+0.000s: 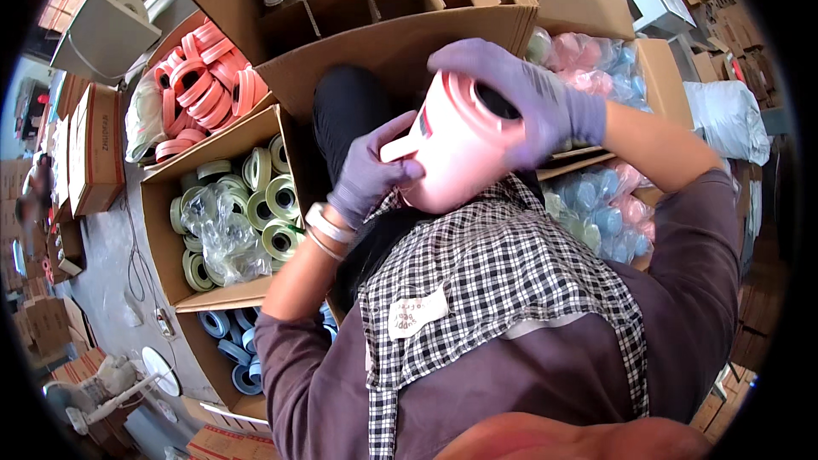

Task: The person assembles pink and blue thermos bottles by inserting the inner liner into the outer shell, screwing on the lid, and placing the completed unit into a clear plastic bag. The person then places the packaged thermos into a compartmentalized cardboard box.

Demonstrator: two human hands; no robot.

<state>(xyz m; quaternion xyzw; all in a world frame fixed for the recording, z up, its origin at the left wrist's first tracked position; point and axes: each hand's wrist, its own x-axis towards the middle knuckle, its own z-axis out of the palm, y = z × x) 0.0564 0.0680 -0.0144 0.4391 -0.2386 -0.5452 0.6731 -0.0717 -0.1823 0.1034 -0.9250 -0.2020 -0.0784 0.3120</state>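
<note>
In front of my lap is a pink rounded container point(456, 158), jug-like, tilted so that its dark round opening faces up and to the right. My left hand point(375, 170), in a purple glove, is closed on its left side, thumb and fingers about a pale, strap-like piece that sticks out there. A small dark mark shows beside that piece. My right hand point(528, 89), gloved alike and slightly blurred, wraps over the top and right side of the container near the opening. Its fingertips are partly hidden.
Beyond stands a divided carton point(392, 34) with several clear-capped bottles. At left are pink ring-shaped parts point(204, 77), a carton of green ones point(277, 196) with clear plastic, and blue ones point(243, 349). Bagged pink and blue pieces point(605, 204) lie at right.
</note>
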